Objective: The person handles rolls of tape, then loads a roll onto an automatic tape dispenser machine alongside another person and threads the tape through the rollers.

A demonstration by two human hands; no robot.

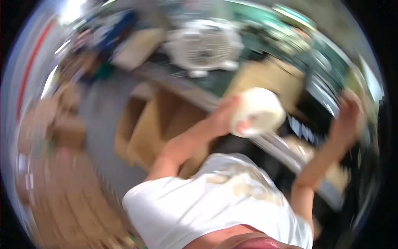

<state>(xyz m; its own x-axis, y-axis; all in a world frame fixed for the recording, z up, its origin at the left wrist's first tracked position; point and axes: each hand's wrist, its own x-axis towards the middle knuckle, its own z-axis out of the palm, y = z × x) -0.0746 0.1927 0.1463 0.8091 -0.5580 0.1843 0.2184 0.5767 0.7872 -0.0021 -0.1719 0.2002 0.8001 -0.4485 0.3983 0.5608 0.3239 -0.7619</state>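
The whole view is smeared by motion. My left hand (227,113) holds a thick cream-white roll (265,108) that looks like a roll of tape. A fingertip shows at its round middle, and the roll is tilted above the edge of the workbench (207,97). My right hand (347,116) is raised at the far right, apart from the roll, near a dark object (319,97) on the bench. Its fingers are too blurred to make out whether it holds anything.
An open cardboard box (143,124) stands below the bench edge on the left. A white fan-like housing with a grille (205,45) and a brown cardboard piece (273,79) lie on the green bench top. Stacked cartons (62,186) fill the lower left beside the grey floor (99,108).
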